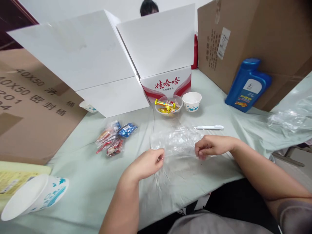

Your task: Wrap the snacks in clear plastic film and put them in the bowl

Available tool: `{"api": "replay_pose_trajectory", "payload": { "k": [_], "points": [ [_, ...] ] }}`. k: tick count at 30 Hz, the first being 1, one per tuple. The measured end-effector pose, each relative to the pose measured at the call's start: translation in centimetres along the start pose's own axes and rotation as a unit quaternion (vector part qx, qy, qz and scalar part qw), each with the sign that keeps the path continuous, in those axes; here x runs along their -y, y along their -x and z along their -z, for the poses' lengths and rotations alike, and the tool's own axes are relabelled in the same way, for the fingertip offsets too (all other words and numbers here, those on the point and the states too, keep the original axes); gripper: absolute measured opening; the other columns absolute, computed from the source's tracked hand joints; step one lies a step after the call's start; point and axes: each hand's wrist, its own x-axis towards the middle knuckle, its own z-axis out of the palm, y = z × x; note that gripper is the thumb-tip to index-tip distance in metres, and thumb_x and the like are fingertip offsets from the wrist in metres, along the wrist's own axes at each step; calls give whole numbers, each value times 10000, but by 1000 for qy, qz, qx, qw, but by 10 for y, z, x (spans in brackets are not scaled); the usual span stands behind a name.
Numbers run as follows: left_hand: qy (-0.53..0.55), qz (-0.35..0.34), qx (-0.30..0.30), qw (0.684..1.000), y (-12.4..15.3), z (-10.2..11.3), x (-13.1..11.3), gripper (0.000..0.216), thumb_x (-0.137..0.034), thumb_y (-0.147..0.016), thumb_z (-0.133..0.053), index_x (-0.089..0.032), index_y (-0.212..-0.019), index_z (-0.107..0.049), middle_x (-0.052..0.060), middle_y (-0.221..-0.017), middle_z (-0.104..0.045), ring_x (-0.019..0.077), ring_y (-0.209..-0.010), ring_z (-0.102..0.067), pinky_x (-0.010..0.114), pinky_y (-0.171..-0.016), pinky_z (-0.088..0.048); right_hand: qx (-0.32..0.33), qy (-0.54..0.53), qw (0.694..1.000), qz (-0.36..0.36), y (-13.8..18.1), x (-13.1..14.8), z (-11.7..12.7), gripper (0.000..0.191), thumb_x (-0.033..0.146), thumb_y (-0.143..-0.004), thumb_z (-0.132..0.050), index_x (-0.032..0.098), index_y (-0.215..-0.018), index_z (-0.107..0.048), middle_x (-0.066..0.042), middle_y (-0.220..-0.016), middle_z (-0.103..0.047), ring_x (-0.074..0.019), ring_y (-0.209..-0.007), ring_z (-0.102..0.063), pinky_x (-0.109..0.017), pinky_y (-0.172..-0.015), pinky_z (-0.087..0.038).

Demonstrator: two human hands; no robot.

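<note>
A clear, crinkled plastic bag (176,139) lies stretched between my two hands, just above the pale green cloth. My left hand (147,162) is closed on its left end, with the fingers curled. At the other end my right hand (212,146) pinches the plastic, fingers bent downward. Beyond the right hand rests a white pen-shaped cutter (209,127). Small wrapped snack packets (108,138), some red and one blue, lie left of the bag. Behind it a clear bowl (180,109) holds yellow-wrapped sweets (165,105), beside a white paper cup (192,101).
White cartons (165,42) stand at the back, with a person's head (148,7) behind them. Brown boxes (36,104) flank both sides. A blue bottle (247,86) and crumpled plastic (287,118) are at right. A large paper tub (36,195) lies tipped at front left.
</note>
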Motion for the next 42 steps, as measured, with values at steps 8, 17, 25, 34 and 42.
{"api": "replay_pose_trajectory", "payload": {
  "k": [8, 17, 25, 34, 42],
  "points": [
    [16, 17, -108, 994, -22, 0, 26, 142, -220, -818, -460, -210, -890, -582, 9, -770, -646, 166, -701, -604, 274, -659, -446, -210, 98, 967, -101, -14, -6, 0, 251, 341, -911, -478, 171, -977, -650, -29, -759, -683, -130, -603, -622, -241, -575, -448],
    [-130, 63, -221, 965, -51, -14, 31, 235, -172, -884, -408, -227, -1002, -603, 55, -989, -677, 208, -886, -630, 302, -769, -439, -309, 376, 853, -186, -41, -28, -11, 248, 294, -941, -440, 199, -1013, -657, -73, -984, -716, -206, -868, -653, -275, -704, -416],
    [-219, 111, -305, 920, -56, -24, 21, 310, -206, -896, -434, -181, -1175, -565, 132, -1161, -591, 298, -1036, -567, 396, -859, -426, -292, 428, 831, -205, -48, -31, -15, 271, 349, -969, -413, 185, -1005, -625, -90, -956, -703, -219, -845, -652, -282, -660, -386],
    [-169, -66, -213, 960, -50, -54, -23, 224, -270, -881, -547, -210, -1088, -604, 96, -1135, -584, 276, -1087, -498, 413, -909, -455, -274, 441, 833, -194, -52, -31, -18, 276, 360, -966, -422, 182, -982, -631, -94, -934, -702, -221, -839, -652, -282, -649, -387],
    [-175, -34, -169, 969, -46, -55, -19, 285, -302, -860, -600, -211, -1130, -601, 109, -1181, -555, 290, -1144, -471, 432, -942, -448, -476, 366, 765, -233, -30, -43, 13, 299, 345, -924, -468, 185, -1111, -637, -106, -1064, -672, -219, -810, -646, -314, -694, -446]
  ]
}}
